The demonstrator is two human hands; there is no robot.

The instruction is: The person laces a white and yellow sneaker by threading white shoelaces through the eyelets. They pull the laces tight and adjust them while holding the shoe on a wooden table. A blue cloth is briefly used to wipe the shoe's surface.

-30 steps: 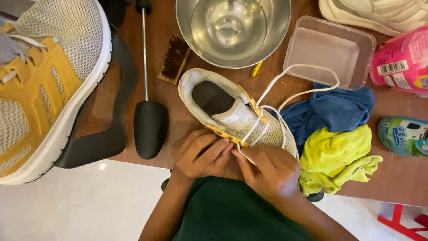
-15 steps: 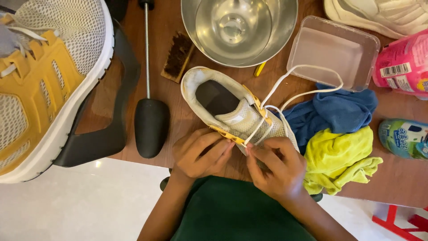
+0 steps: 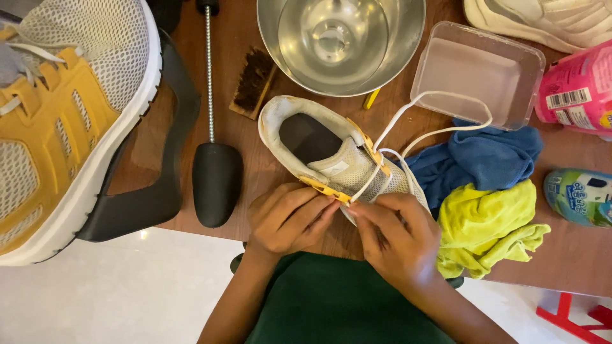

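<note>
Small shoe lay mid-desk, near edge; grey mesh upper, yellow eyelet strips, worn white sole; left hand gripped its near side, fingers curled; right hand pinched white lace at an eyelet; lace looped far-right over clear plastic tub; crumpled blue cloth and yellow cloth to the right.

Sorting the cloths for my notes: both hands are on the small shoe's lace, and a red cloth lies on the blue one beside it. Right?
Not quite: the head view shows the cloth on the blue cloth is yellow-green, not red. Both the left hand and right hand are at the shoe lace.
</note>
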